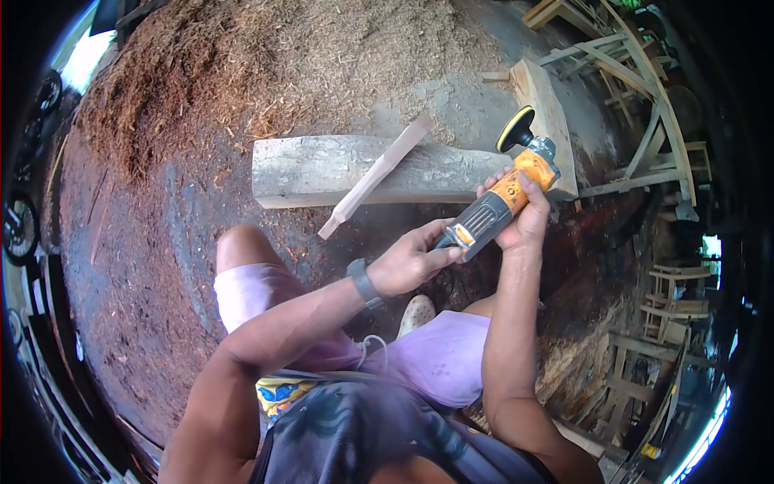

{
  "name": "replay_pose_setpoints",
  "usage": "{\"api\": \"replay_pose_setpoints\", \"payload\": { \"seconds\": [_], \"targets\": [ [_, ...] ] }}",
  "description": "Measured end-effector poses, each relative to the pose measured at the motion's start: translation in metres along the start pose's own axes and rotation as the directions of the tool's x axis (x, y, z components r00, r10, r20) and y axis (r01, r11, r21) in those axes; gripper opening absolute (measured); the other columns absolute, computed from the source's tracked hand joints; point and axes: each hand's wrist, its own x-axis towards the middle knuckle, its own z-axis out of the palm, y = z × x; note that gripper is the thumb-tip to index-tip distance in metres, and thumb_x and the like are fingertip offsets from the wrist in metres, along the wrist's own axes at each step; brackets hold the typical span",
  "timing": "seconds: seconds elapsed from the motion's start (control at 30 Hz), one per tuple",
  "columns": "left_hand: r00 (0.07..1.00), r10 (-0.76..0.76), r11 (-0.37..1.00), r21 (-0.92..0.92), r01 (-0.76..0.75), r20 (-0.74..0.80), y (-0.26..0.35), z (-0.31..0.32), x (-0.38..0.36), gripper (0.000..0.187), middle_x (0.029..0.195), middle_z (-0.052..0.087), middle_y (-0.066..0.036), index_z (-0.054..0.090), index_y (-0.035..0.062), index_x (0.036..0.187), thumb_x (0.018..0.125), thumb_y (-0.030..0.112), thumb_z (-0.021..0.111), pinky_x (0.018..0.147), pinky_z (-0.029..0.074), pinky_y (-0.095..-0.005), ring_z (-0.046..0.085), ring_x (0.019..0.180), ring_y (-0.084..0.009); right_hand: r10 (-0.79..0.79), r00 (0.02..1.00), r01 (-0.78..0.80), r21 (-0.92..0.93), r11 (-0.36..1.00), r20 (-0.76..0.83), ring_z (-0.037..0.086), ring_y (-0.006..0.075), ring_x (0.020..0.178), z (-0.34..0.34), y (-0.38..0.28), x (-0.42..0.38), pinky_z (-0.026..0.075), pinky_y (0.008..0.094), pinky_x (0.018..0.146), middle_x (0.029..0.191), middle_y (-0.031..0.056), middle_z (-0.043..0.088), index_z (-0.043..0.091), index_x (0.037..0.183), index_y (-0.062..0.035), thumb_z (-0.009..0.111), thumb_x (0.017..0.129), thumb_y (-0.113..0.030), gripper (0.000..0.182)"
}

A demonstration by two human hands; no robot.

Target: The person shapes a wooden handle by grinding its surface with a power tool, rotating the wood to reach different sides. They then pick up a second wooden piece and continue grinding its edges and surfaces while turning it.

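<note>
Right hand (pixel 524 214) closed round the yellow body of your angle grinder (pixel 506 194), thumb on top; left hand (pixel 415 262) closed on its black rear end, watch (pixel 365 284) on that wrist. Grinder sits in your hands over the squared timber's right end, round backing pad (pixel 517 130) at the far end of the tool, tilted. Carved wooden leg (pixel 379 176) lies slantwise across the squared timber (pixel 310 167), lower tip past the near edge, upper tip past the far edge. Second timber (pixel 544 109) beyond the right end, wood shavings (pixel 282 56) behind
</note>
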Motion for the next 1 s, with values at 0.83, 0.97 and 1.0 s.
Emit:
{"api": "replay_pose_setpoints", "payload": {
  "seconds": [0.83,0.97,1.0],
  "targets": [
    [0.768,0.292,0.304,0.816,0.491,-0.570,-0.042,-0.191,-0.002,0.070,0.102,0.071,-0.026,0.052,-0.0063,0.130,0.083,0.037,0.082,0.082,0.057,-0.0420,0.071,0.090,-0.0360,-0.057,0.998,0.040,-0.883,0.468,0.015,0.065,0.0152,0.066,0.026,-0.012,0.049,0.054,0.0308,0.061,0.079,0.0036,0.063,0.063,0.100,-0.0033,0.082,0.077,-0.011,0.031],
    [0.852,-0.254,0.766,0.442,0.466,-0.457,-0.056,-0.224,-0.006,0.057,0.082,0.074,-0.016,0.063,-0.0094,0.119,0.082,0.031,0.080,0.070,0.057,-0.0367,0.070,0.072,-0.0256,0.021,0.995,0.093,-0.977,0.190,0.099,0.065,0.0156,0.072,0.007,0.006,0.076,0.052,0.0332,0.067,0.086,0.0053,0.068,0.068,0.102,-0.0023,0.085,0.074,-0.012,0.034],
    [0.850,-0.251,0.767,0.441,0.466,-0.462,-0.049,-0.228,-0.008,0.057,0.082,0.074,-0.016,0.063,-0.0094,0.119,0.082,0.031,0.080,0.070,0.057,-0.0367,0.070,0.072,-0.0256,0.030,0.990,0.132,-0.985,0.109,0.136,0.066,0.0173,0.076,0.002,0.011,0.085,0.053,0.0350,0.070,0.088,0.0064,0.069,0.069,0.104,-0.0016,0.086,0.073,-0.015,0.038]
  ]
}}
